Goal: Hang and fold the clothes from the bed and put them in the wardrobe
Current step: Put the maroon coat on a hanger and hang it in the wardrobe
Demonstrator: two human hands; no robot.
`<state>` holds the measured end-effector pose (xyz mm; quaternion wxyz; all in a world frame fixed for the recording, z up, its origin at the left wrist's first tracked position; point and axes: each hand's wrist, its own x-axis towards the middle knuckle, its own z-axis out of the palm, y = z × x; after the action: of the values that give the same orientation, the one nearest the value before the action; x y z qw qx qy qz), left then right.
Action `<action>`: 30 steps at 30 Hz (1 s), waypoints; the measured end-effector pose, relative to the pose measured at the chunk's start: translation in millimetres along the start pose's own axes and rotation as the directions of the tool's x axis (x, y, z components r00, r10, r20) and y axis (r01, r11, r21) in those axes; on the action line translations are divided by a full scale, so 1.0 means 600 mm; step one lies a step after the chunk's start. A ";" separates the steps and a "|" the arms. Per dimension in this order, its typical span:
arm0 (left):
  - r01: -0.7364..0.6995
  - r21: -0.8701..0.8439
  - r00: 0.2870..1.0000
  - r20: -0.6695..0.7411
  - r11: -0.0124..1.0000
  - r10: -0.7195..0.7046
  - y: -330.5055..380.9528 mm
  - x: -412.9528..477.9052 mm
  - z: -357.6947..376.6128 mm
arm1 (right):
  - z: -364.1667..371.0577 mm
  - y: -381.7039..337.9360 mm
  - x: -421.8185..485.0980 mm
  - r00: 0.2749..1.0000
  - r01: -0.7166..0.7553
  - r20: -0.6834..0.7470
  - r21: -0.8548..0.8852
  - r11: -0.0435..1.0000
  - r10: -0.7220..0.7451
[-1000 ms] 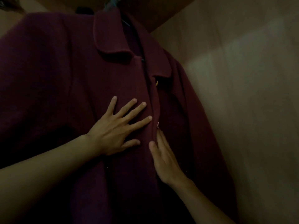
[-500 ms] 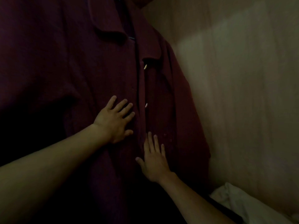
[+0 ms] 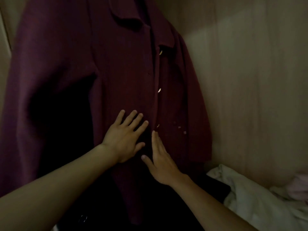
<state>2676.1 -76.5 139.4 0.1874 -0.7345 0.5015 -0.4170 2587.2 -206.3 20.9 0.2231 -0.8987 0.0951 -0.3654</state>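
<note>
Though dim, woolly collared maroon coat (image 3: 116, 72)

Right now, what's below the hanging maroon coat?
Below the coat lies a black item, with white cloth to its right. The left hand and right hand rest flat on its front. Anything behind the coat is hidden.

No legible text, label, brand, number or sign appears on the dark maroon collared wool coat (image 3: 116, 72), the pale wood-grain wardrobe wall (image 3: 250, 80) or the crumpled white cloth (image 3: 250, 199).
</note>
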 end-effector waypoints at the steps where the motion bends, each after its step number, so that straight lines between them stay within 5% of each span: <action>1: -0.006 -0.018 1.000 -0.020 1.000 0.006 0.001 -0.009 -0.002 | -0.006 -0.008 -0.011 1.000 -0.013 0.007 -0.016 1.000 0.013; 10: -0.120 -0.263 0.979 -0.190 0.957 0.071 0.022 -0.082 -0.033 | -0.078 -0.106 -0.120 0.974 -0.218 -0.118 -0.268 0.938 0.192; 15: -0.248 -0.540 0.952 -0.289 0.804 0.100 0.066 -0.146 -0.046 | -0.110 -0.170 -0.237 0.905 -0.410 -0.297 -0.426 0.806 0.304; 20: -0.395 -0.597 0.910 -0.357 0.699 0.210 0.130 -0.217 -0.072 | -0.141 -0.248 -0.356 0.846 -0.532 -0.360 -0.530 0.660 0.393; 30: -0.493 -0.618 0.832 -0.541 0.613 0.124 0.127 -0.351 -0.189 | -0.188 -0.451 -0.522 0.795 -0.606 -0.469 -0.614 0.506 0.384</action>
<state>2509.7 95.3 63.0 -0.1740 -0.5287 0.7766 -0.2950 2286.3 99.4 27.2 -0.0799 -0.7825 0.5195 -0.3338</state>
